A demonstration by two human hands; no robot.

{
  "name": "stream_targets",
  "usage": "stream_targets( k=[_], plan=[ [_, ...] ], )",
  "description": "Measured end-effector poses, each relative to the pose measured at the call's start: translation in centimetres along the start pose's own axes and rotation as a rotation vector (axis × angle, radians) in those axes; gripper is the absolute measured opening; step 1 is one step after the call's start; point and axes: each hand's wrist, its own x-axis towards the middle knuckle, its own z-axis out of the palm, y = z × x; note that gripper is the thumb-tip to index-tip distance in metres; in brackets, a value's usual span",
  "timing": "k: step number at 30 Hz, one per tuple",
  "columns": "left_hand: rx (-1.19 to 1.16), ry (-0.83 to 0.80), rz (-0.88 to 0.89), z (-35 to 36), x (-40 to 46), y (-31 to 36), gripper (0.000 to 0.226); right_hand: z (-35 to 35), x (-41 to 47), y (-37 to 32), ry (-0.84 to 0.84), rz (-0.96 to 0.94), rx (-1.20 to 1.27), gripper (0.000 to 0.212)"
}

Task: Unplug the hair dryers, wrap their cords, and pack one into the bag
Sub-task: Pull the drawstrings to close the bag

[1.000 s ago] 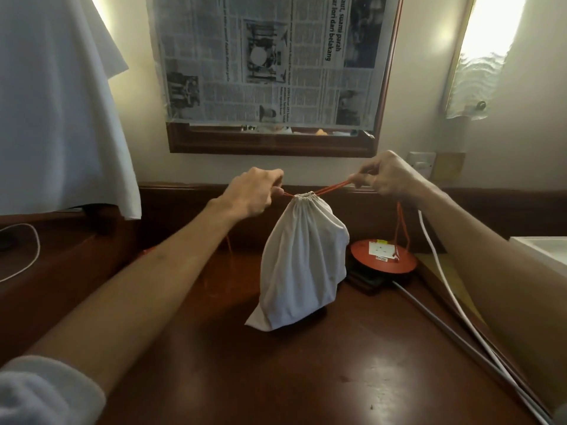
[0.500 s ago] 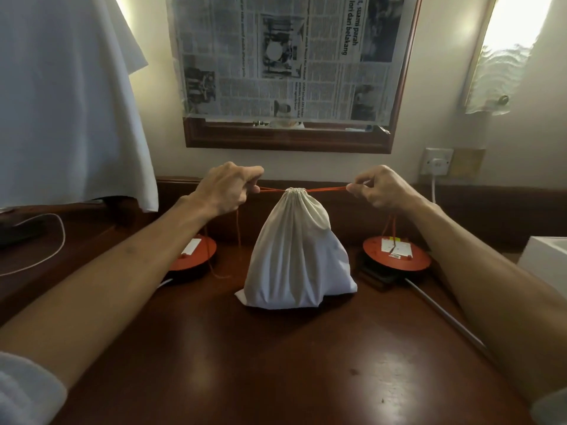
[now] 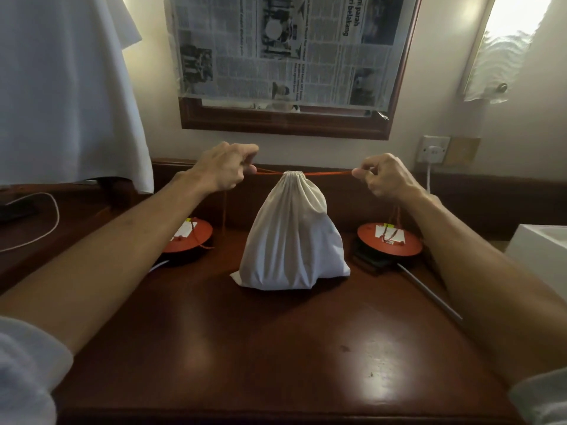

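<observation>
A white cloth drawstring bag [image 3: 291,237] stands upright on the dark wooden table [image 3: 276,348], its mouth gathered tight at the top. An orange drawstring [image 3: 328,173] runs out level from both sides of the mouth. My left hand [image 3: 225,170] pinches the left end and my right hand [image 3: 385,176] pinches the right end, pulled apart. The bag bulges, but its contents are hidden. No hair dryer shows outside the bag.
Two orange round discs with white labels lie on the table, one at the left [image 3: 188,237], one at the right [image 3: 389,243]. A wall socket [image 3: 434,148] holds a white plug. A white cloth [image 3: 67,87] hangs at left; a newspaper-covered mirror [image 3: 288,56] is behind.
The bag has swung from a tilted, lifted pose to standing upright on the table. My hands have drawn further apart and the string now runs level, with the mouth cinched.
</observation>
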Motion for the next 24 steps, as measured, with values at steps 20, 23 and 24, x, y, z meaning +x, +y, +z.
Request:
stream_targets(
  k=[20, 23, 24],
  plan=[
    [-0.425, -0.933, -0.049, -4.3, -16.3, 6.2, 0.026, -6.5, -19.6, -2.4, -0.696, -0.030, 0.531, 0.037],
    [-0.288, -1.037, -0.063, -3.8, -17.3, 4.7, 0.026, -6.0, -19.9, -2.0, -0.845, -0.029, 0.502, 0.024],
    [-0.210, -1.056, -0.068, -3.6, -17.3, 4.3, 0.029, -5.9, -19.6, -1.9, -0.880, -0.022, 0.464, 0.021]
  ],
)
